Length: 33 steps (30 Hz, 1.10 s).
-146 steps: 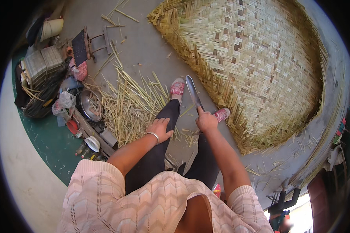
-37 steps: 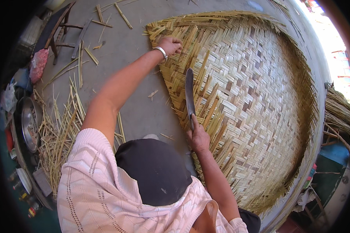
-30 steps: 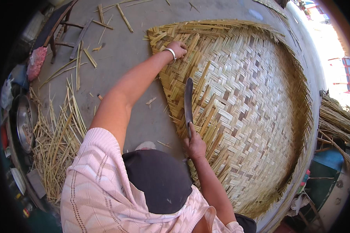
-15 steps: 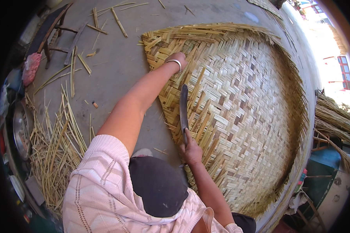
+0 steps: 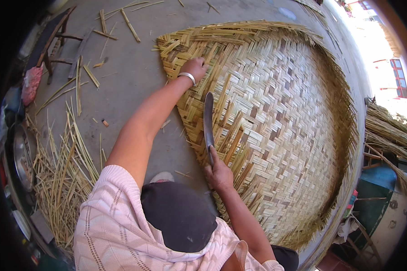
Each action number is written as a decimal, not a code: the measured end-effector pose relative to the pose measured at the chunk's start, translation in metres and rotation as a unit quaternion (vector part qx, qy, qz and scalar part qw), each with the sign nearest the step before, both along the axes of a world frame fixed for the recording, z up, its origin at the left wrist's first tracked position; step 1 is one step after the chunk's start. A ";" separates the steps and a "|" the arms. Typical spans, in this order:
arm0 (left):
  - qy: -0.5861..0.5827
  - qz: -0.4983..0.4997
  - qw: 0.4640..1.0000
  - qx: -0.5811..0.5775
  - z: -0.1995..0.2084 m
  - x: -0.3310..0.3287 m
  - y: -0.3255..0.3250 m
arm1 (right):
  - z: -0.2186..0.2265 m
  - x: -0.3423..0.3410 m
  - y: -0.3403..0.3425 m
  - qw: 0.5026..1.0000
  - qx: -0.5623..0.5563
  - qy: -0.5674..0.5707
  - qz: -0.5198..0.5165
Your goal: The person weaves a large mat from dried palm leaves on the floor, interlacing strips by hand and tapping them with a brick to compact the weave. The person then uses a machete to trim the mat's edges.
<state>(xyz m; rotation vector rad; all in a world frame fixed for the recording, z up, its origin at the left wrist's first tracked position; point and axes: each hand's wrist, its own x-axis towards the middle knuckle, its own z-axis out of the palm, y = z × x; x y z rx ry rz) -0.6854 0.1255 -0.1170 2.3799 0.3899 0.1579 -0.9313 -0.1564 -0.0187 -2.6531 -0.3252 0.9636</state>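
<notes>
A large woven mat [image 5: 276,113] of split pale and brown strips lies before me, its far and right edges turned up with loose ends. My left hand [image 5: 195,67], a silver bangle at its wrist, is closed at the mat's left border, near the far corner. Its fingers curl away from view, so what they grip is hidden. In my right hand [image 5: 220,172] is the handle of a long curved knife [image 5: 208,119]. The dark blade points away from me over the mat's left border, where several cut or loose strip ends [image 5: 233,135] stick out.
Loose strips [image 5: 63,176] are heaped on the left floor, with more scattered farther off. A wooden chair-like frame [image 5: 56,49] and a pink bag [image 5: 31,86] are at the far left, a round metal dish [image 5: 23,156] nearer. Bundled stalks [image 5: 386,131] lie at right.
The view has shifted slightly, moving everything a little to the left. My left wrist has also drawn back left a little, its hand still closed at the border. The knife stays in my right hand.
</notes>
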 end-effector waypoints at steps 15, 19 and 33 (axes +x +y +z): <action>0.049 0.033 0.974 -0.218 -0.026 0.012 0.016 | 0.007 0.152 0.088 0.979 0.175 0.056 -0.085; 0.055 0.038 0.927 -0.368 -0.025 0.010 0.018 | 0.020 0.172 0.093 0.988 0.115 0.080 -0.064; 0.135 0.165 0.847 -0.487 -0.001 0.027 0.009 | 0.030 0.182 0.122 1.000 0.021 0.020 -0.007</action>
